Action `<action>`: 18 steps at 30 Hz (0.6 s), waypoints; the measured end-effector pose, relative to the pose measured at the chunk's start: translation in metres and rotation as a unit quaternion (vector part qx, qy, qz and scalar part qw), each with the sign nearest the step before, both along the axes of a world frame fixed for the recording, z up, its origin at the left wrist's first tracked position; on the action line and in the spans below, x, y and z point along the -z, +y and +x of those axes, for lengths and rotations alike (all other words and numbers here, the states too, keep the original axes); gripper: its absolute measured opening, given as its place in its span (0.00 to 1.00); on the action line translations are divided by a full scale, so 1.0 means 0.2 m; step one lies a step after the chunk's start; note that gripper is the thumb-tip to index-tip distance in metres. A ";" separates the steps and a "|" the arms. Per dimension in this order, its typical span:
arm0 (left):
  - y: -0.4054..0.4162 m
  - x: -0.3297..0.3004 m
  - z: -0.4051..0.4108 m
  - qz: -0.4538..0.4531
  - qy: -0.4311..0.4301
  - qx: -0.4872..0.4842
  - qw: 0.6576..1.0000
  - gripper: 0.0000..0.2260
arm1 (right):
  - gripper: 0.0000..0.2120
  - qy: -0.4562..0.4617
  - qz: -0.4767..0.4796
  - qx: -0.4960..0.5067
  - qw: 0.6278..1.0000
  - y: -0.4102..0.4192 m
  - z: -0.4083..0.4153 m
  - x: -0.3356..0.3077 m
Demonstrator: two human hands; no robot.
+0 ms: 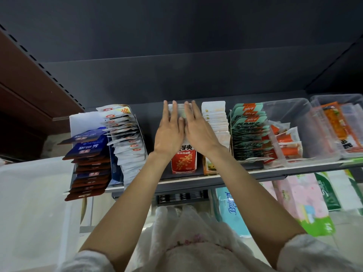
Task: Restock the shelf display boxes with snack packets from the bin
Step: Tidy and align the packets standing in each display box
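— What are your hands doing right now?

— I am laying my left hand [169, 132] and my right hand [198, 130] side by side, fingers straight and spread flat, on top of the row of snack packets [181, 112] standing in the red display box [183, 160]. I am pressing on them, not pinching anything.

— And where is that box sitting?

— It is standing in the middle of the dark shelf [245, 173], between the white packets [127, 144] on my left and a pale row of packets [216, 118] on my right. Further right, green packets [248, 130] are filling another box, and clear tubs [314, 134] are holding orange packs. The bin [29, 203] is sitting low on my left, white and blurred; I cannot tell what is lying inside it.
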State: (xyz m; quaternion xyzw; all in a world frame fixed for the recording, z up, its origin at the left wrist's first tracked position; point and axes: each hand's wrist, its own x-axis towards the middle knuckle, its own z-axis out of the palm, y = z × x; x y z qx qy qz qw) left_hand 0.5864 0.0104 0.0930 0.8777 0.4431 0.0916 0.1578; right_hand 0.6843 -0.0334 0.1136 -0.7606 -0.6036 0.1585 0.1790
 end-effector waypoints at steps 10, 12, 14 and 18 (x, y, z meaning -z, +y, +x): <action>-0.07 0.00 -0.02 -0.438 -0.438 -0.185 0.763 0.24 | 0.35 0.400 0.027 0.130 0.907 -0.04 -0.11 0.06; -0.07 -0.01 -0.02 -0.461 -0.462 -0.188 0.734 0.24 | 0.36 0.437 0.032 0.141 0.888 -0.04 -0.11 0.05; -0.09 -0.02 -0.01 -0.468 -0.464 -0.183 0.730 0.24 | 0.36 0.446 0.040 0.146 0.882 -0.06 -0.11 0.04; -0.10 -0.03 0.00 -0.460 -0.462 -0.202 0.731 0.25 | 0.34 0.440 0.029 0.130 0.888 -0.07 -0.08 0.02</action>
